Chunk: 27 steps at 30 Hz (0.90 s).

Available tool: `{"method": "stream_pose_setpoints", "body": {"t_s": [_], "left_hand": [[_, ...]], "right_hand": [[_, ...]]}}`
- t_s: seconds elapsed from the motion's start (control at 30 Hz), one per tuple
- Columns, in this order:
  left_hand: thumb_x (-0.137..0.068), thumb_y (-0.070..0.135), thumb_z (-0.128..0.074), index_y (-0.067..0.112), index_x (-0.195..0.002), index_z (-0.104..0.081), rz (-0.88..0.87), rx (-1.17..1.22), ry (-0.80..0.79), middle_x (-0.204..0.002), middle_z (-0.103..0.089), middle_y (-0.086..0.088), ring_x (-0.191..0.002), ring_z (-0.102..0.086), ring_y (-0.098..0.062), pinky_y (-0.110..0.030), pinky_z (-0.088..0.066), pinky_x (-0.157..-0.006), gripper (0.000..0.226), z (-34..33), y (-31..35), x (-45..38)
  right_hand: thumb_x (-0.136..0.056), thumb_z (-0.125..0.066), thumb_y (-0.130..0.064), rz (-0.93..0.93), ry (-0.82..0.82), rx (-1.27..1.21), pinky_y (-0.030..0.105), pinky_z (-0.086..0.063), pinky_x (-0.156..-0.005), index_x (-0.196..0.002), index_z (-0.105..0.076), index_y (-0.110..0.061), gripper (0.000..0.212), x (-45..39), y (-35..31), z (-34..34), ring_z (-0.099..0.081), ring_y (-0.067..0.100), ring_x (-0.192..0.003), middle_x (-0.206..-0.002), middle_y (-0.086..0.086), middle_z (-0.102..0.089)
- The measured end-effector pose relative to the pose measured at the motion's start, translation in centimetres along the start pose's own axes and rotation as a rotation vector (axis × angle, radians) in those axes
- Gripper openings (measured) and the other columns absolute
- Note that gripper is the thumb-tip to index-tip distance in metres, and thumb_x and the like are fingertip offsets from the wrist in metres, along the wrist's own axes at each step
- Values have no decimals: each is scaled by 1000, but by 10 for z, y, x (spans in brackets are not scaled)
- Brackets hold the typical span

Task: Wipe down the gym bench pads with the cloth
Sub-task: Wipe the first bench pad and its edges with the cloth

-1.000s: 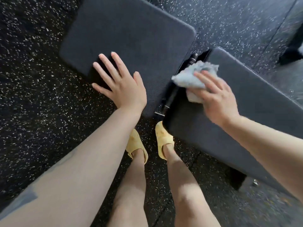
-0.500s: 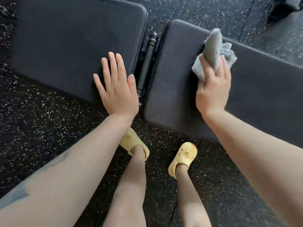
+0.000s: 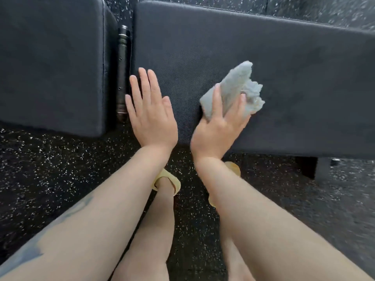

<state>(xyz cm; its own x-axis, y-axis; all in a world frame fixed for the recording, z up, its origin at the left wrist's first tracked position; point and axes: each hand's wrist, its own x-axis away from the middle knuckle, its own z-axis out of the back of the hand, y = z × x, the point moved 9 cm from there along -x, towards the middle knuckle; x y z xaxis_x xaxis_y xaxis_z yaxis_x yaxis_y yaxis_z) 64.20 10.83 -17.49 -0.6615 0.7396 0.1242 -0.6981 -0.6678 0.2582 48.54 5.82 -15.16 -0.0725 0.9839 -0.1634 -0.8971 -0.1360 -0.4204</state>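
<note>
The right hand (image 3: 218,126) has its grip closed on the crumpled pale-grey cloth (image 3: 236,91), centre frame over the long dark padded bench pad (image 3: 274,67). The left hand (image 3: 151,112) lies flat and empty. A loose bunched cloth may skip patches.

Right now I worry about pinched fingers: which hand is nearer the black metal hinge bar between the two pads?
Left. The left hand lies right beside the black metal hinge bar; the right hand is further right.

Left hand (image 3: 151,116) flat, fingers spread; right hand (image 3: 219,128) clenched.
</note>
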Motion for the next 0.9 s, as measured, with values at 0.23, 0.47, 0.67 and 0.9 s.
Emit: {"method": "stream_pose_setpoints", "body": {"t_s": [0.23, 0.47, 0.67, 0.9], "left_hand": [[-101, 33, -26, 17, -155, -9, -76, -65, -59, -163, -7, -1, -150, -5, -21, -45, -4, -119, 59, -16, 41, 20], [-99, 36, -20, 17, -155, -8, -256, -101, -154, -163, -6, -6, -150, -6, -25, -49, -9, -118, 60, -43, 137, 48], [-103, 33, -23, 19, -155, -2, -373, -152, -214, -163, 1, -6, -150, 2, -23, -48, -6, -119, 58, -61, 174, 67], [-100, 34, -18, 19, -155, -5, -287, -161, -127, -163, -4, -5, -150, -5, -22, -50, -9, -118, 59, -82, 244, 87]], "right_hand": [[-80, -58, -2, 815, -423, 144, 49, -30, -112, -124, -62, -20, 49, -2, 93, 37, -38, 30, -134, -143, 12, -48], [-87, -43, -11, -34, -101, 43, 52, -28, -113, -131, -58, -12, 47, -32, 129, 52, -33, 36, -137, -143, 23, -44], [-85, -39, -4, 292, -367, 148, 53, -41, -101, -122, -62, -6, 43, -68, 265, 122, -43, 36, -125, -137, 20, -50], [-84, -56, -4, 170, -159, -103, 40, -32, -110, -124, -62, -11, 41, -54, 207, 96, -40, 20, -132, -141, 15, -48]]}}
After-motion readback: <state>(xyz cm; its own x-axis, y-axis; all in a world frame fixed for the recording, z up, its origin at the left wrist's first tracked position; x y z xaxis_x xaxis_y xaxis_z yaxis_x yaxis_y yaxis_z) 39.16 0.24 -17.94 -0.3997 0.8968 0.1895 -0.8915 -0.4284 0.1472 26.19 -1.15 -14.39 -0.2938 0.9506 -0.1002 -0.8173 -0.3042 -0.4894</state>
